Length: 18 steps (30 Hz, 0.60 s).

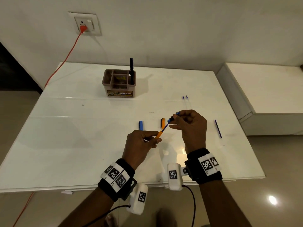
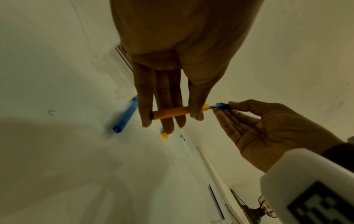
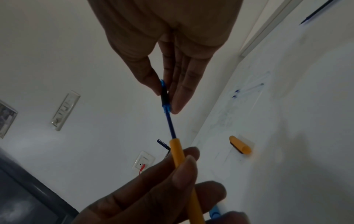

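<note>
Orange barrel (image 1: 158, 134) in left fingers (image 1: 148, 133); blue tip (image 1: 171, 119) in right fingers (image 1: 184, 113).

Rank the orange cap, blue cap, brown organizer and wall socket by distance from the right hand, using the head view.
1. Orange cap, just left of the right hand.
2. Blue cap, farther left.
3. Brown organizer, farther back and left.
4. Wall socket, highest up, far left.

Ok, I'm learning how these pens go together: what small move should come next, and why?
Probably slide the blue tip piece toward the orange barrel until they meet. The right hand pinches the tip piece, the left hand holds the barrel, and a stretch of blue refill shows bare between them, its other end inside the barrel.
</note>
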### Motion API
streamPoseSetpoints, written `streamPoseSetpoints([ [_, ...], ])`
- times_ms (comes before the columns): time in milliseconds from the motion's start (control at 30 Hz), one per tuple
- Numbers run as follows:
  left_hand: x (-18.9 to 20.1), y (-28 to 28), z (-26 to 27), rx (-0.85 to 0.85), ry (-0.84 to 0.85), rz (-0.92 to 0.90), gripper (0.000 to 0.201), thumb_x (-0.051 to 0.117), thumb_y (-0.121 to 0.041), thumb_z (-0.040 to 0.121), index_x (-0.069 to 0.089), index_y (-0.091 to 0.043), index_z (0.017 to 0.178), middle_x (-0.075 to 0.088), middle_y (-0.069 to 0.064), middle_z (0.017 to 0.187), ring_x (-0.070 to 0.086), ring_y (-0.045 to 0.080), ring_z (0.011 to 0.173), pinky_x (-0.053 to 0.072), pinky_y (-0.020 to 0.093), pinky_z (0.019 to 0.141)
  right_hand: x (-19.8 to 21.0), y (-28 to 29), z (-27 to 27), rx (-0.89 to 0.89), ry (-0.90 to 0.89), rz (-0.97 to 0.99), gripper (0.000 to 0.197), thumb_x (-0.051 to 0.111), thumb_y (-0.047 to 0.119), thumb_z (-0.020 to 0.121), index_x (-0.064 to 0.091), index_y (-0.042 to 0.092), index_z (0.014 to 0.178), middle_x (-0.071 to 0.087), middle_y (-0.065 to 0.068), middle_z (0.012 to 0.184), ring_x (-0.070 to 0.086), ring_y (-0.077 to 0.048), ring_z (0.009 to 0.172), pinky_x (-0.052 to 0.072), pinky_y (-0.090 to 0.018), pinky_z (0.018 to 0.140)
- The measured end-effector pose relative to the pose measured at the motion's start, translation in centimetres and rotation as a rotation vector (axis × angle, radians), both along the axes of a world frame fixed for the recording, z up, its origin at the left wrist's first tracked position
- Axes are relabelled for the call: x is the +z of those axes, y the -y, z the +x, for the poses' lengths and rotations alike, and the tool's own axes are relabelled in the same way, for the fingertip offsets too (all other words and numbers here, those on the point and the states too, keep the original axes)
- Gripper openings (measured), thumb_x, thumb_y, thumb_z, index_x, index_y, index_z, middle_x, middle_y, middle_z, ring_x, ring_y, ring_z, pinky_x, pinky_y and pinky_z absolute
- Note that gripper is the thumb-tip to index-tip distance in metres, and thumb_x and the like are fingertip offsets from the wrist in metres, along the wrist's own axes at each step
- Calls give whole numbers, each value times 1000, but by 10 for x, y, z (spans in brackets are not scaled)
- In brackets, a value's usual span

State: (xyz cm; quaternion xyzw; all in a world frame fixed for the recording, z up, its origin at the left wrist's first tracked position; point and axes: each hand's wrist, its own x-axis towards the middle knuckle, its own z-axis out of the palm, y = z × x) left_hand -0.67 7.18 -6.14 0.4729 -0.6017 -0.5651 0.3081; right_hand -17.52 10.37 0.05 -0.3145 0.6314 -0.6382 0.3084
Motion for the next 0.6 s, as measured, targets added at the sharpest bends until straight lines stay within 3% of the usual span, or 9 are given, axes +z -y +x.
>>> streamPoseSetpoints([
  [200, 1, 1, 2, 2, -25, 3, 26, 79, -28, 82, 79, -22, 108, 80, -2, 83, 77, 14, 72, 53, 20, 65, 4, 0, -3, -26, 33, -26, 11, 69, 0, 93, 65, -8, 100, 74, -26, 87, 78, -36, 76, 65, -44, 67],
  [400, 1, 1, 2, -2, -40, -18, 22, 80, -29, 81, 79, -28, 102, 80, 0, 81, 77, 17, 71, 53, 26, 69, 2, 2, 1, -1, -15, -7, 10, 70, 0, 92, 65, -7, 99, 74, -22, 86, 78, -35, 74, 65, -40, 63],
  [500, 1, 2, 2, -2, -44, -22, 18, 80, -29, 81, 76, -38, 96, 80, -1, 81, 77, 16, 71, 55, 27, 70, 1, 3, 2, 20, -58, 16, 10, 71, -1, 90, 66, -7, 97, 74, -21, 84, 78, -30, 72, 63, -35, 61],
  [600, -3, 2, 2, 6, -20, -18, 21, 80, -29, 81, 79, -28, 102, 80, 0, 81, 77, 16, 71, 55, 27, 70, -1, 4, 2, 61, -86, 67, 10, 71, -1, 91, 67, -5, 99, 76, -15, 83, 78, -25, 69, 61, -29, 58],
])
